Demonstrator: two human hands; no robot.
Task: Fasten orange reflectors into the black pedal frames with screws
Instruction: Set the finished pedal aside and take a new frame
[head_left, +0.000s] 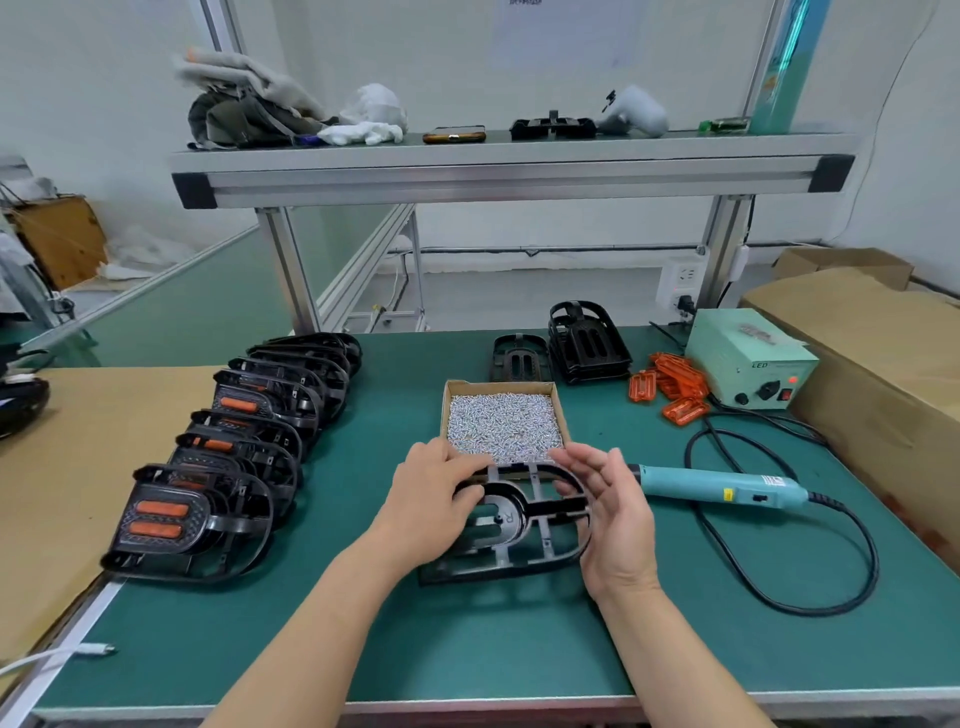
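Green mat (311, 623), pedal frame (543, 508) lengthwise away, underside up, gripped by left hand (431, 514), right hand (618, 525)

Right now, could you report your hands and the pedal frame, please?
Left hand, right hand hold pedal frame by its sides. No reflector visible in it. Screwdriver lies right, untouched.
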